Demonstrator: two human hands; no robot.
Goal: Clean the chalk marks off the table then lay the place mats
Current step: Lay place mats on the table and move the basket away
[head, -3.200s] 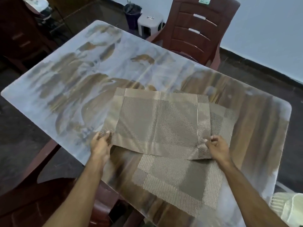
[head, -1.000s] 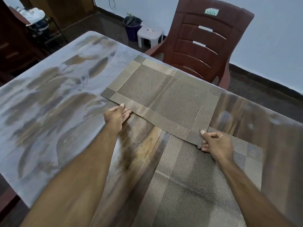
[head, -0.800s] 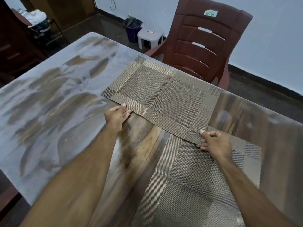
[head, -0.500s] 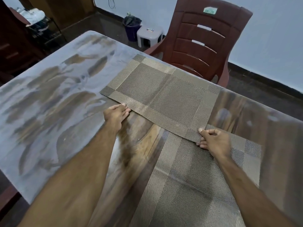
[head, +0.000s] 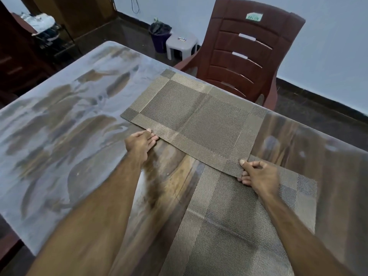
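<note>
A woven beige-brown place mat (head: 196, 120) lies flat on the far side of the table (head: 310, 148), in front of the chair. My left hand (head: 139, 145) rests at its near edge, fingertips touching the mat's border. My right hand (head: 258, 176) pinches the mat's near right corner between thumb and fingers. A second place mat (head: 235, 222) lies nearer to me, partly under my right hand and forearm. White chalk smears (head: 53, 140) cover the left half of the table top.
A maroon plastic chair (head: 245, 50) stands at the table's far edge. Behind it on the floor are a small white stool (head: 181, 44) and a dark bin (head: 159, 35). A dark wooden cabinet (head: 14, 54) stands at the left.
The far mat was lifted off the near one, carried across and laid flat by the chair. Over the last second both hands stay at its near edge with hardly any movement.
</note>
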